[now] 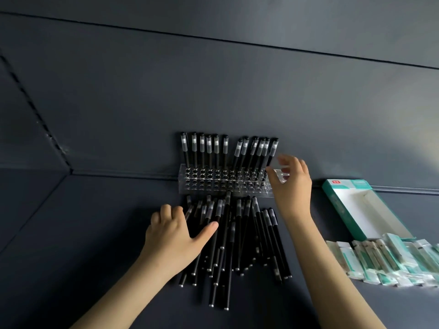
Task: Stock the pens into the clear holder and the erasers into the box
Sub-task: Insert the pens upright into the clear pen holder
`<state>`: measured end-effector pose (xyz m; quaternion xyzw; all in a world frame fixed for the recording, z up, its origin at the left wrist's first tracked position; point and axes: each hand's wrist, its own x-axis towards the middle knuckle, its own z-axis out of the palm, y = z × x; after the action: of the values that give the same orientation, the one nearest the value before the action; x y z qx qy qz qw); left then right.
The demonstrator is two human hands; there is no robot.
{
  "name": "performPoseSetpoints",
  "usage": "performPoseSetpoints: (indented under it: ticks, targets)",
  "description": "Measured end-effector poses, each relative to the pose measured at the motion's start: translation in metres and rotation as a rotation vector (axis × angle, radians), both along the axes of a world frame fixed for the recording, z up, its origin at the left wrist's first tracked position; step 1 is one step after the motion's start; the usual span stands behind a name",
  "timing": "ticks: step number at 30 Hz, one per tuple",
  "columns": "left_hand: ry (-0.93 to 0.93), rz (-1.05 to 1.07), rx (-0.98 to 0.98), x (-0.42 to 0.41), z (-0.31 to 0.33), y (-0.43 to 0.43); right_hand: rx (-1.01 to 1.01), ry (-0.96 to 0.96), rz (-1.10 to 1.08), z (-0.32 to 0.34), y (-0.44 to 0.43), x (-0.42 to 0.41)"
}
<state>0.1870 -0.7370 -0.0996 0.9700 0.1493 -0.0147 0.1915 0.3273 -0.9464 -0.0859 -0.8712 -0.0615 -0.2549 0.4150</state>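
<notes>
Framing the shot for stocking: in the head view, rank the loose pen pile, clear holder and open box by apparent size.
1. loose pen pile: largest, though it is also nearest the camera.
2-3. clear holder and open box: these look about alike, so I leave them unranked.

table (95, 233): dark grey matte top, a seam is seen on the left
wall (213, 79): dark panels, divided by thin lines

Dark slate-grey desk (71, 233) meets a matching panelled wall (213, 91), a thin seam (213, 40) crossing it up high, light brightening towards the upper right.
</notes>
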Motion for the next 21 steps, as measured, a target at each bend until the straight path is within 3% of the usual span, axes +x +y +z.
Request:
performPoseSetpoints:
  ticks: [3, 7, 21]
  targets:
    - [0.024, 0.003, 0.0, -0.006, 0.0, -0.001, -0.111, -0.043, 0.181, -0.006, 0.017, -0.044]
    - [0.059, 0.029, -0.03, -0.006, 0.002, -0.004, -0.254, 0.071, 0.47, -0.024, 0.04, -0.078]
    - [0.039, -0.025, -0.062, -0.006, -0.001, -0.011, -0.253, 0.074, 0.484, -0.04, 0.022, -0.076]
